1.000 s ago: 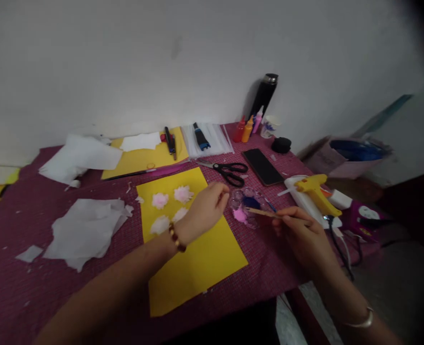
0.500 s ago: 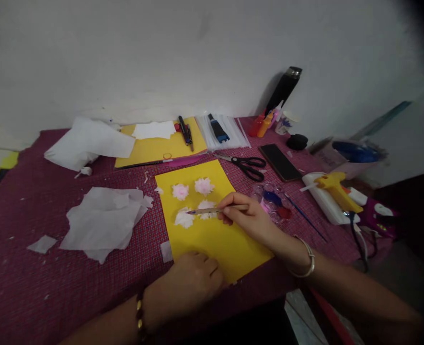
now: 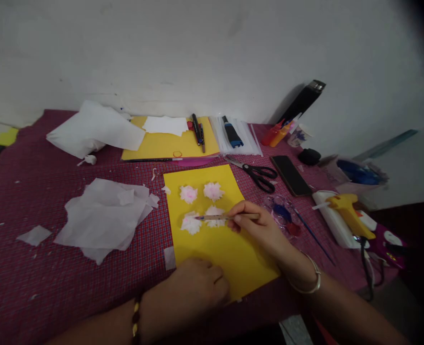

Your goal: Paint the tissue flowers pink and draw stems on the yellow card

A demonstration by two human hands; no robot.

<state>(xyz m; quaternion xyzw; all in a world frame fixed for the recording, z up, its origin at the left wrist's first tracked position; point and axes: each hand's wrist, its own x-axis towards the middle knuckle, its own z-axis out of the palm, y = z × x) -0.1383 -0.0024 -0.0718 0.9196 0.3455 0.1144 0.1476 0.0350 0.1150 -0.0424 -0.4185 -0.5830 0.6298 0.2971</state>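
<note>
My right hand [image 3: 257,225] pinches a thin paintbrush [image 3: 242,216] held nearly level, its tip pointing left at a crumpled tissue-paper flower [image 3: 191,224] at lower left of the group. This flower is white with a pink tint. Beneath the brush lies another tissue flower [image 3: 214,211], partly hidden. Behind these are two more, a pink-centred flower [image 3: 189,193] and a pale pink flower [image 3: 213,190]. All sit on a yellow sheet [image 3: 244,263]. My left hand [image 3: 193,285], fingers curled under, rests on the sheet's lower left edge; nothing shows in it.
White tissue sheets [image 3: 100,215] lie left. A paint palette [image 3: 281,211], a second brush [image 3: 315,237], scissors [image 3: 258,175] and a phone [image 3: 291,175] are at right. Beyond are a yellow glue gun [image 3: 351,211], paint bottles [image 3: 274,134] and a black flask [image 3: 303,101].
The view has shifted, moving the scene somewhat rightward. The brush tip stays at the lower left flower, where more pink shows. My left hand remains on the yellow sheet.
</note>
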